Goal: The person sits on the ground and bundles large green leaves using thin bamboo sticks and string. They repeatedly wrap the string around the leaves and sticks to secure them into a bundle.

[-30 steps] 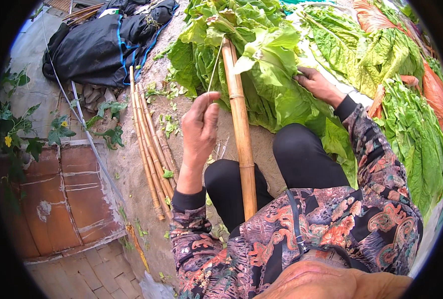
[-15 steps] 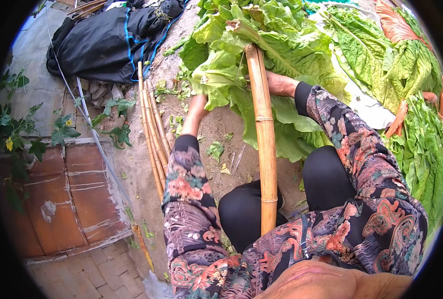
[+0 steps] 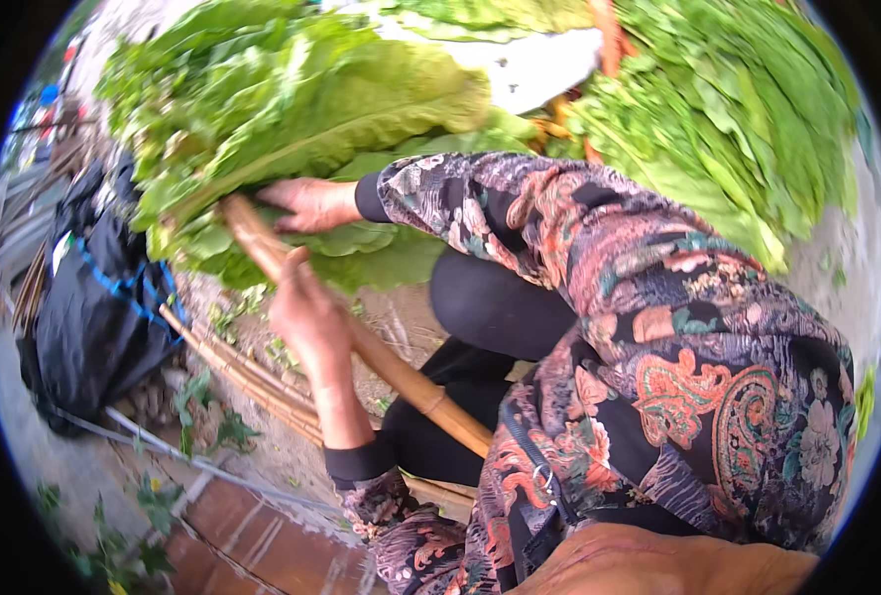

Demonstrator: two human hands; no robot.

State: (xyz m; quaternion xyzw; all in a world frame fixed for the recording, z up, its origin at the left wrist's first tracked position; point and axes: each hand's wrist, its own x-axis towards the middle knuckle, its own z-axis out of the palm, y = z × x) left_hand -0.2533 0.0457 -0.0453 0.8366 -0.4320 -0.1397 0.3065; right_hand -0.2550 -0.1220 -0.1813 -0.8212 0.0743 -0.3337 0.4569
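Note:
A thick bamboo pole [image 3: 401, 372] slants from my lap up to a bundle of large green leaves [image 3: 311, 109] at its far end. My left hand [image 3: 306, 312] is closed around the pole just below the leaves. My right hand [image 3: 311, 203] reaches across from the right and clasps the leaf stalks where they meet the pole's top; its fingertips are tucked under a leaf. Both arms wear patterned sleeves, and my knees in black trousers [image 3: 495, 307] sit under the pole.
A black bag [image 3: 93, 297] with blue cord lies at the left. Several thin bamboo sticks [image 3: 247, 382] lie on the dirt beside my left arm. A big heap of green leaves [image 3: 738, 119] fills the upper right. Red floor tiles [image 3: 262, 545] are below.
The view has swung left and tilted. My right arm has crossed over to the leaves at the pole's top. My left hand has come back onto the pole below them.

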